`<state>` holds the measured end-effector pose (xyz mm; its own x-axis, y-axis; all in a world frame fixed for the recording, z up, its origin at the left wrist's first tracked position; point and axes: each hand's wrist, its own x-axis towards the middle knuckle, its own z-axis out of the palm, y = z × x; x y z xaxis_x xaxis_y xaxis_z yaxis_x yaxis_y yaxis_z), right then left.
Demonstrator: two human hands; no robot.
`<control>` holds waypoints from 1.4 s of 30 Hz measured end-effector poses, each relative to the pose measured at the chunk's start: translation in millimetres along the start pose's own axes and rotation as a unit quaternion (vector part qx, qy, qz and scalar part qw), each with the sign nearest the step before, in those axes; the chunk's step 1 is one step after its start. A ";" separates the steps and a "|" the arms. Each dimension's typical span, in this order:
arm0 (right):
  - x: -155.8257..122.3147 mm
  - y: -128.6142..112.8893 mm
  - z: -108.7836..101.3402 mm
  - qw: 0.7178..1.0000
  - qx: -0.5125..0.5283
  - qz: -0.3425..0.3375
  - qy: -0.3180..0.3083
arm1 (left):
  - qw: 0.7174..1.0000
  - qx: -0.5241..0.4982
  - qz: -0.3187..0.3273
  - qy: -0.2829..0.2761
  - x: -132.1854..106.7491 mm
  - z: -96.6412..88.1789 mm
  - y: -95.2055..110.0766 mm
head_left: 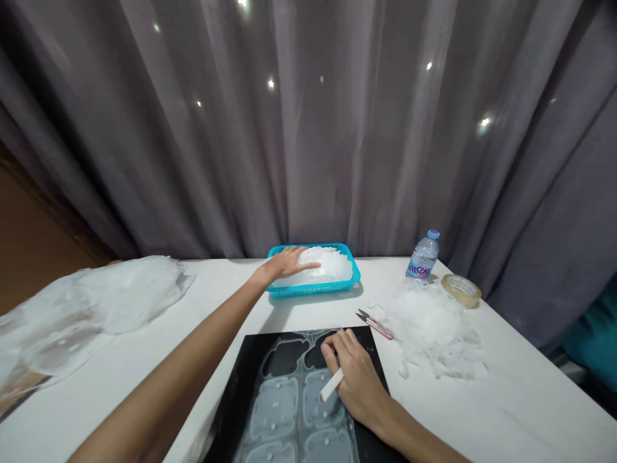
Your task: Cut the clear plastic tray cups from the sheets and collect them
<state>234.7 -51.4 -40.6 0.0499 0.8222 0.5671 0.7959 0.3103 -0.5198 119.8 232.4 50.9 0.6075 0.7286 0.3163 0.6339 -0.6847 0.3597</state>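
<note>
My left hand (288, 262) reaches far forward with its fingers flat on the white pile inside a turquoise basket (354, 275) at the back of the table. Nearer me, my right hand (353, 376) is closed round a small white tool (331, 385) with a reddish tip, resting on a translucent sheet of rounded square shapes (288, 405). That sheet lies on a black mat (241, 386) at the front.
Small snips (373, 323) lie right of the mat beside a heap of clear plastic scraps (431, 328). A water bottle (423, 256) and a tape roll (461, 290) stand at the back right. Crumpled white plastic sheets (87, 312) cover the left side. Grey curtain behind.
</note>
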 end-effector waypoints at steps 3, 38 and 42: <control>0.2 1.0 0.6 1.000 0.003 -0.001 -0.007 | 0.998 0.023 0.014 -0.063 9.7 -0.7 -7.7; 161.9 75.6 -26.4 0.960 -0.206 0.153 -0.115 | 0.997 0.050 -0.052 0.004 31.7 18.4 -31.1; 181.7 97.2 -27.9 0.950 -0.200 0.158 -0.181 | 0.997 0.070 -0.025 -0.013 25.7 26.9 -36.2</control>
<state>337.9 114.8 29.7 0.1722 0.9767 0.1283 0.9448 -0.1269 -0.3021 125.3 275.4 22.4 0.5837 0.7630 0.2778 0.7238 -0.6439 0.2478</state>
